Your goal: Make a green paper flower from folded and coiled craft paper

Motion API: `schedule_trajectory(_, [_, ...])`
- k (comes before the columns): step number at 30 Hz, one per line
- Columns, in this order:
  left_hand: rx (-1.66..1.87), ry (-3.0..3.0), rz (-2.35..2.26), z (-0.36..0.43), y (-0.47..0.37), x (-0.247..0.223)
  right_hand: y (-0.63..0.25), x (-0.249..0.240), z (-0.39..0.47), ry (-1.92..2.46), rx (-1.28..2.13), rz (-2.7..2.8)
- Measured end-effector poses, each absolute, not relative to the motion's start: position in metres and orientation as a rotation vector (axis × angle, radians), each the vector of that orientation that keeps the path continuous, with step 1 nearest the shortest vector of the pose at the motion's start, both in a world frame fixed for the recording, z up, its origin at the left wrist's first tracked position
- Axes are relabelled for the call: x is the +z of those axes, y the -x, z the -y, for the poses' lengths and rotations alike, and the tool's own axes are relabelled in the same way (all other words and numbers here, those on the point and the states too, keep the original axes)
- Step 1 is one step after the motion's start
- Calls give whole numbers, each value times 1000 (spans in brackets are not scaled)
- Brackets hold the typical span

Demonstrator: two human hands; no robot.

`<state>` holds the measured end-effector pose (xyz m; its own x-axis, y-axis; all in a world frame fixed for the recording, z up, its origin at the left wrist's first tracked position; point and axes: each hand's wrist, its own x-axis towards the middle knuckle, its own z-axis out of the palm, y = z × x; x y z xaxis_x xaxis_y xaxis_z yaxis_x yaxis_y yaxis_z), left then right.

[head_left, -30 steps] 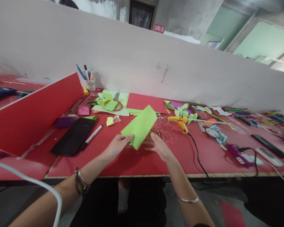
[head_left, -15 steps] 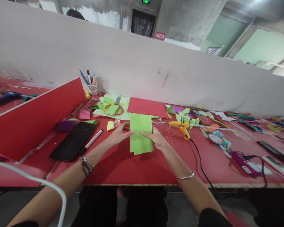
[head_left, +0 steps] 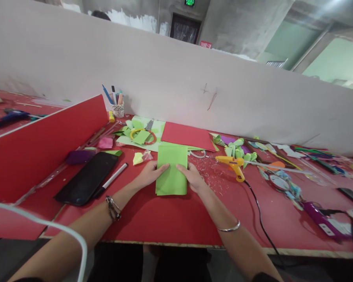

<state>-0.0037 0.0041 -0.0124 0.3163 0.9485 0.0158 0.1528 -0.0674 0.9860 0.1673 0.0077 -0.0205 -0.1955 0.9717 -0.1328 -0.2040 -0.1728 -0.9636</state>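
Observation:
A folded light green paper (head_left: 172, 180) is held upright over the red table, its layers slightly offset at the bottom. My left hand (head_left: 149, 173) grips its left edge, thumb on the front and fingers behind. On the right edge my right hand (head_left: 195, 177) holds it the same way. Beyond the paper lie a red sheet (head_left: 186, 135) and pale green sheets with scissors (head_left: 135, 135) and green scraps on them. To the right of my right hand rests a yellow glue gun (head_left: 232, 162).
On the left stand a red board (head_left: 47, 145), a black pouch (head_left: 86, 178), a marker (head_left: 114, 176) and a pen cup (head_left: 117, 109). A purple power strip (head_left: 323, 223), a cable and craft pieces lie on the right. A white partition (head_left: 164, 74) rises behind.
The view has shifted a little. The green paper has straightened, with its layers lined up more closely, and both hands still hold its sides.

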Motion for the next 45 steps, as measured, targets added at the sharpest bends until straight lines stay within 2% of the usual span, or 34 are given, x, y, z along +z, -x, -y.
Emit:
schedule_trajectory(34, [846, -1523, -1041, 0, 1, -10, -162, -21, -2, 1075, 1376, 1173])
schedule_trajectory(45, [823, -1495, -1051, 0, 3, -11, -172, -20, -9, 892, 1410, 1288])
